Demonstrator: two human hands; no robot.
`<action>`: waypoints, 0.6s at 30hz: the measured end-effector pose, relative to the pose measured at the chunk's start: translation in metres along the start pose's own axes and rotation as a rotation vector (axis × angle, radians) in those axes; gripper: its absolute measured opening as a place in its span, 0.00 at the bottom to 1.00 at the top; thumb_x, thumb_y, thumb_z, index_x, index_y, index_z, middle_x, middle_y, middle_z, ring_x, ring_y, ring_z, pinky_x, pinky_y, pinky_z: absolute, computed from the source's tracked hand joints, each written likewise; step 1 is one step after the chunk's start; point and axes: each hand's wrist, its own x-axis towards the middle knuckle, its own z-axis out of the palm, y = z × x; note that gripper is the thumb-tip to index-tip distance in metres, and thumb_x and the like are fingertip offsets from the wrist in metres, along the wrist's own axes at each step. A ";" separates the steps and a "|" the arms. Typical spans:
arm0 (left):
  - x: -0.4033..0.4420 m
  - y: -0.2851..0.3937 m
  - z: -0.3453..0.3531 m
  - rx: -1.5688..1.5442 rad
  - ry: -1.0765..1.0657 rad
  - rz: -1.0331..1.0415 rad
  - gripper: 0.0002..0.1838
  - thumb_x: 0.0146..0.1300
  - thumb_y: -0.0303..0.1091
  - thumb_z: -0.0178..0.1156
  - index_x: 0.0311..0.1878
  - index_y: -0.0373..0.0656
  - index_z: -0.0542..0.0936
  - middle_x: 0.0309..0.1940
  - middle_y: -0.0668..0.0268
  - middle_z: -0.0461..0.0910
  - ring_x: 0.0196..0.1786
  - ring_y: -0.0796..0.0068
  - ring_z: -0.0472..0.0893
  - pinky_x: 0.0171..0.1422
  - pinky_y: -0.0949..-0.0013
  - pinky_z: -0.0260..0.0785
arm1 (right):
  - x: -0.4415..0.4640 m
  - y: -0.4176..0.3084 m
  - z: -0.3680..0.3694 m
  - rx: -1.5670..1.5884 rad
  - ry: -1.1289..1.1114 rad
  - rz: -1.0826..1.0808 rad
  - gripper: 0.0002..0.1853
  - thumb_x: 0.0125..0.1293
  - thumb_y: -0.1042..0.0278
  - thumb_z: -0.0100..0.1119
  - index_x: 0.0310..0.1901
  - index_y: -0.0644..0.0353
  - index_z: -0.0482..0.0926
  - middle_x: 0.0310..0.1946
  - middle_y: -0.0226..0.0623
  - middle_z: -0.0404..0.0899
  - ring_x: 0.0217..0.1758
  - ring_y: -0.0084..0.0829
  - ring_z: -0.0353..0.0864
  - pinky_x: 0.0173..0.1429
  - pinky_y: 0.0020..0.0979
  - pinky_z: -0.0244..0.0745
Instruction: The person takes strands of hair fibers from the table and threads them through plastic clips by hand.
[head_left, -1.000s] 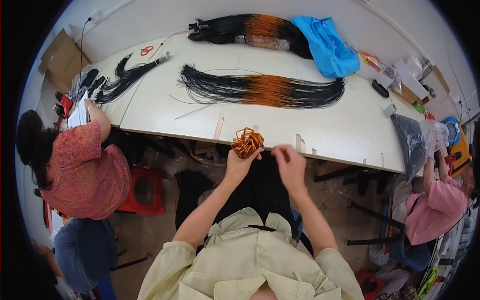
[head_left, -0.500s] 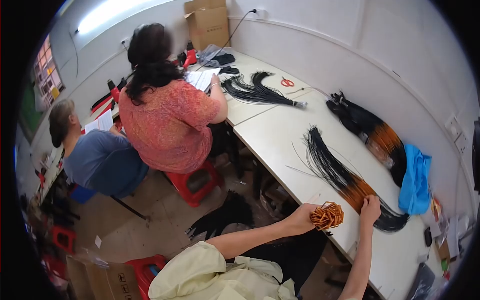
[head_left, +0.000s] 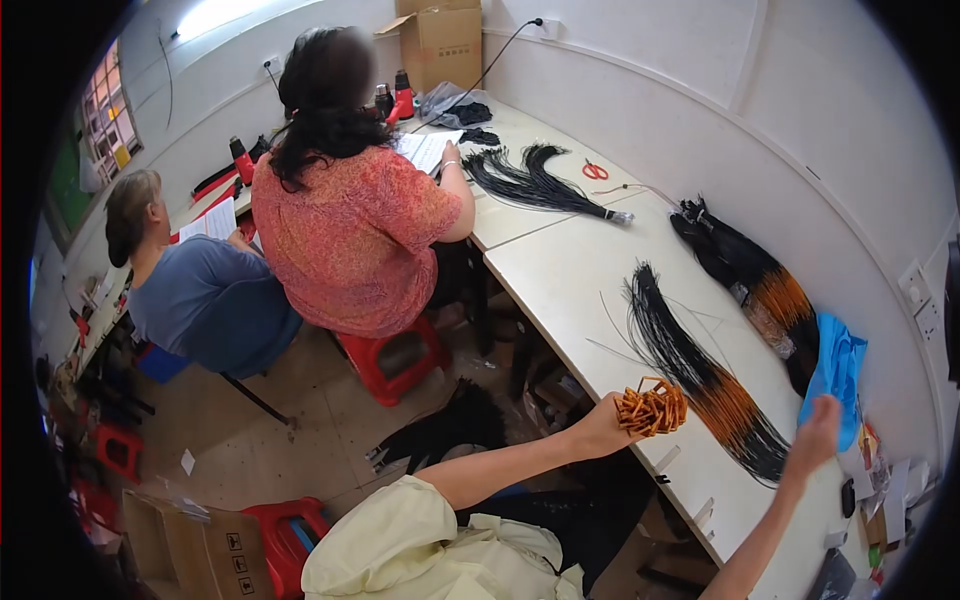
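My left hand (head_left: 604,428) is closed around a bundle of orange-brown bent pieces (head_left: 652,407), held over the table's front edge. My right hand (head_left: 817,440) is raised at the right, blurred by motion, in front of the lower end of a blue bag (head_left: 835,372); its fingers cannot be made out. Between the hands, a long bundle of black wires with an orange middle (head_left: 722,402) lies on the white table (head_left: 560,275). Behind it rests a second black and orange bundle (head_left: 781,297) beside the blue bag.
Black wires (head_left: 535,185) and red scissors (head_left: 595,171) lie farther back on the table. Two people sit at the left, one in a red top (head_left: 350,240), one in blue (head_left: 200,290), both with papers. A red stool (head_left: 400,365) and cardboard box (head_left: 190,550) stand on the floor.
The view has swung toward the left side of the room. My right hand was at the orange part of the wire bundle half a second ago and has moved right, away from it. My left hand keeps its bundle.
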 end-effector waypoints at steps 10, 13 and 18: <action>0.009 0.034 0.020 0.161 -0.183 0.054 0.05 0.52 0.19 0.61 0.34 0.31 0.78 0.26 0.64 0.82 0.26 0.78 0.72 0.34 0.74 0.68 | -0.083 -0.077 -0.056 0.572 -0.879 0.482 0.02 0.59 0.80 0.54 0.32 0.67 0.77 0.19 0.33 0.78 0.20 0.22 0.71 0.28 0.21 0.64; 0.034 0.020 0.028 0.272 -0.238 -0.086 0.05 0.49 0.20 0.64 0.31 0.30 0.79 0.22 0.63 0.81 0.23 0.73 0.71 0.32 0.71 0.68 | -0.106 -0.075 -0.049 0.707 -0.946 0.524 0.03 0.60 0.80 0.54 0.31 0.67 0.77 0.19 0.33 0.79 0.20 0.22 0.71 0.29 0.21 0.65; 0.064 -0.067 0.040 0.612 -0.307 -0.027 0.11 0.46 0.28 0.69 0.31 0.31 0.81 0.18 0.56 0.78 0.19 0.63 0.69 0.30 0.65 0.68 | -0.116 -0.065 -0.040 0.786 -1.028 0.597 0.05 0.62 0.76 0.54 0.31 0.65 0.79 0.20 0.32 0.81 0.21 0.23 0.72 0.31 0.22 0.67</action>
